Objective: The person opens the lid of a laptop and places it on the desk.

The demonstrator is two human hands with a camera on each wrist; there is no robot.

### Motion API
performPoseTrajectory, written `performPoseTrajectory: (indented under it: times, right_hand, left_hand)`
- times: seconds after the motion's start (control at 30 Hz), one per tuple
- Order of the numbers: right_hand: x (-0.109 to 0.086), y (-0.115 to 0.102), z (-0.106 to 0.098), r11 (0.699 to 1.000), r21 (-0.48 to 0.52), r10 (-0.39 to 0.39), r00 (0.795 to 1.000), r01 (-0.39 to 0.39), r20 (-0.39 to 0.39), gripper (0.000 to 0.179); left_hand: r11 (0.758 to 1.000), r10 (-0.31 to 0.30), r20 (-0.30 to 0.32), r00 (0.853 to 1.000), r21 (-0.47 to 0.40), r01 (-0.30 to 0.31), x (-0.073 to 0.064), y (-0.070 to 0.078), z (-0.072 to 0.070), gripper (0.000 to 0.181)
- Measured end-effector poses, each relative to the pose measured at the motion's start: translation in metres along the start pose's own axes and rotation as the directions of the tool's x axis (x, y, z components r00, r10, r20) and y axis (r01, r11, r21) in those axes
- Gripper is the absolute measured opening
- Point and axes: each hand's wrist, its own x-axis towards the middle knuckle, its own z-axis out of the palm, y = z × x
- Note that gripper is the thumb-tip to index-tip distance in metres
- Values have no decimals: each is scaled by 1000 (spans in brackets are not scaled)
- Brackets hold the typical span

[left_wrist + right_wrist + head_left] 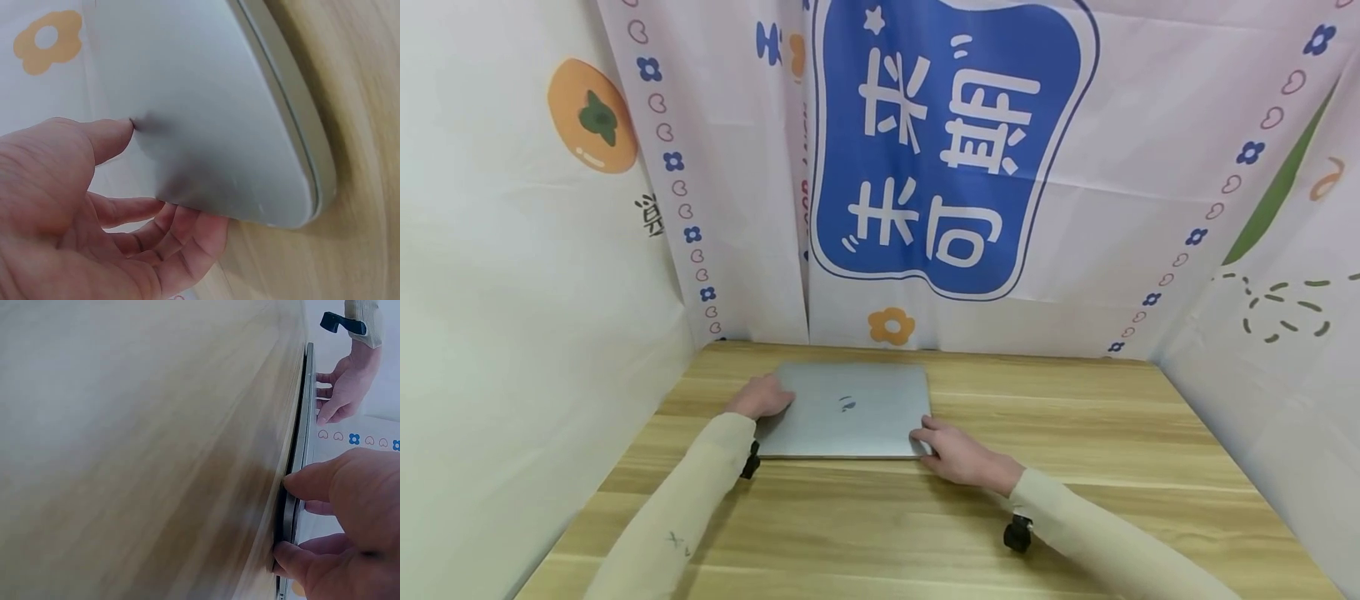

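Observation:
A closed silver laptop [880,421] lies flat on the wooden table, its lid up with a small dark logo in the middle. At its left side, the left hand [762,397] holds the edge. In the left wrist view, the thumb rests on the lid [206,119] while the other fingers curl against the side. The right hand [958,454] grips the near right corner. From the right wrist, its thumb and a finger show on the laptop's thin edge [290,512], low by the tabletop.
The wooden tabletop [865,525] extends around the laptop. Printed cloth [760,275] hangs behind the table's far edge, with white sheets to the left [512,333] and right [1262,400]. Black wrist mounts [1018,533] stick out below both cream sleeves.

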Motion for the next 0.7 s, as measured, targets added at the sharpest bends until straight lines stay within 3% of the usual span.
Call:
performPoseTrajectory:
  times: [0.13,0.37,0.7]
  right_hand:
    - [-6,3,-1,1000,4,12,1000,-12,1,40]
    - [-16,8,-4,999,5,41,999,-41,11,41]
    - [-27,13,-4,998,4,58,998,-58,5,41]
  left_hand:
    - [1000,2,-2,1000,3,-2,2,3,4,54]
    - [1000,11,-10,1000,-13,-11,5,13,9,36]
    - [1000,27,-13,1000,-14,-27,7,24,15,31]
